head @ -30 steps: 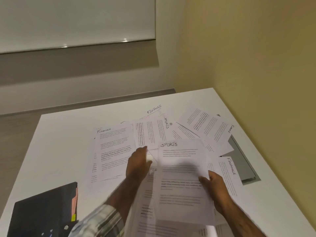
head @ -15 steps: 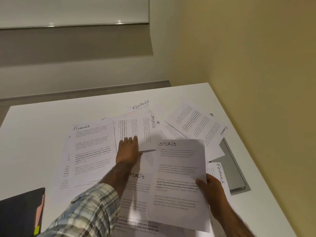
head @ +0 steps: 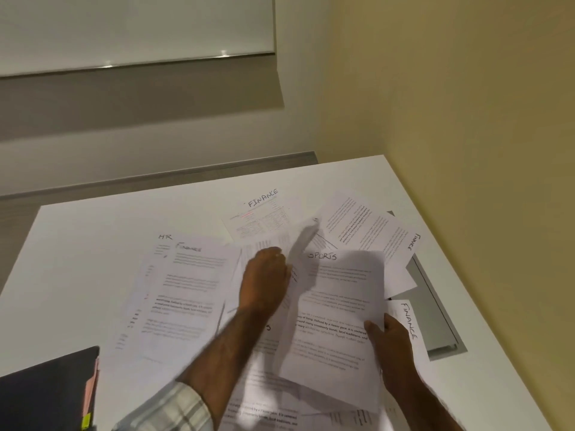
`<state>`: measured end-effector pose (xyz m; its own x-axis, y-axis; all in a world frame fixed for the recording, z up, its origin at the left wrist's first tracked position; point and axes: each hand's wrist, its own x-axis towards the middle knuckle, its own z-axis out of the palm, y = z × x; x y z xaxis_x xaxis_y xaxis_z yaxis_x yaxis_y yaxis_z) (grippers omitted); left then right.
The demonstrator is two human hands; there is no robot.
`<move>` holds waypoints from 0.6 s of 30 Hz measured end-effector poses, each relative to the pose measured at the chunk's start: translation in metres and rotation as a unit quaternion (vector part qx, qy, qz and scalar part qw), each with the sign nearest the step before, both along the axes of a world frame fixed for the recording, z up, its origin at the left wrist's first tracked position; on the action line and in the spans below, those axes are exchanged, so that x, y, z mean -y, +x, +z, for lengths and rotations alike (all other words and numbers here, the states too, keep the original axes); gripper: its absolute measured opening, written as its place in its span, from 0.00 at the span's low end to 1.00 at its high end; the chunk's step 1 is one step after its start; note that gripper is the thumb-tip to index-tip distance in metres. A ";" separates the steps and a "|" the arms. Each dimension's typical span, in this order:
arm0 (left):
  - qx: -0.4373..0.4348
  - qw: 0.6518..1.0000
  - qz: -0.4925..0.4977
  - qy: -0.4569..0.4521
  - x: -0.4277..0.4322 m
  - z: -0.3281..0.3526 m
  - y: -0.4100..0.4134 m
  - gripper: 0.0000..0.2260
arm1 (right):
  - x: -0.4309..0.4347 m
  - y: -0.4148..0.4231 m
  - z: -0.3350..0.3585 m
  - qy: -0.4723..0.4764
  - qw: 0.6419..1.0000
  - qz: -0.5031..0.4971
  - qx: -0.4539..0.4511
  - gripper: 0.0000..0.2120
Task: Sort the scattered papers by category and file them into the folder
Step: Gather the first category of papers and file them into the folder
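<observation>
Papers lie scattered and overlapping across the middle of the white tabletop, reaching toward its right edge, as a person begins sorting them by category. Seen from the head camera, the right hand pinches the right margin of a sheet headed "SPORTS", thumb on top, lifting it above the pile. The left hand, at the end of a plaid sleeve, is curled closed on another sheet at the middle of the spread; blur makes it unclear whether the fingers grasp that page or only press it. Handwritten headings on other pages read "FINANCE" near the far edge and "HR" at the left of the pile. The dark folder sits at the near left corner, coloured tabs showing at its side. A grey hatch is set into the surface by the right edge, partly under paper. By all appearances the job is at an early stage: no separate category stacks are visible, and nothing is seen going into the folder yet.
</observation>
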<state>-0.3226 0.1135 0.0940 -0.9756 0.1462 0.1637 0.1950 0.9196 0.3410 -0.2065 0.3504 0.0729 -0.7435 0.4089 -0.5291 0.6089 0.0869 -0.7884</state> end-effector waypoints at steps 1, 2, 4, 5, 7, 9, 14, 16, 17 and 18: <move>-0.021 1.000 -0.017 0.003 -0.009 0.000 0.009 0.07 | 0.004 -0.001 0.001 -0.001 1.000 -0.003 -0.006 0.06; -0.034 0.999 -0.032 0.013 -0.019 0.001 0.019 0.07 | 0.008 -0.001 0.003 -0.002 1.000 -0.004 -0.010 0.05; -0.021 0.998 -0.050 0.035 -0.037 0.005 0.037 0.09 | 0.016 -0.004 0.006 -0.002 1.000 -0.004 -0.018 0.05; -0.002 0.997 -0.059 0.045 -0.047 0.010 0.046 0.10 | 0.019 -0.005 0.007 0.000 1.000 0.000 -0.022 0.05; 0.042 0.994 -0.070 0.071 -0.065 0.020 0.061 0.13 | 0.025 -0.008 0.009 0.011 0.999 0.007 -0.032 0.05; 0.078 0.989 -0.085 0.096 -0.079 0.032 0.071 0.13 | 0.032 -0.008 0.014 0.022 0.998 0.023 -0.047 0.05; 0.253 0.943 -0.087 0.197 -0.094 0.051 0.080 0.22 | 0.036 -0.011 0.019 -0.017 0.998 -0.007 -0.056 0.09; 0.295 0.922 -0.089 0.236 -0.089 0.056 0.078 0.22 | 0.032 -0.009 0.020 -0.030 0.997 -0.001 -0.075 0.06; 0.280 0.927 -0.079 0.236 -0.081 0.053 0.074 0.20 | 0.029 -0.006 0.022 -0.035 0.995 0.013 -0.090 0.06; 0.248 0.940 -0.062 0.226 -0.070 0.050 0.070 0.19 | 0.025 -0.004 0.026 -0.040 0.994 0.027 -0.102 0.06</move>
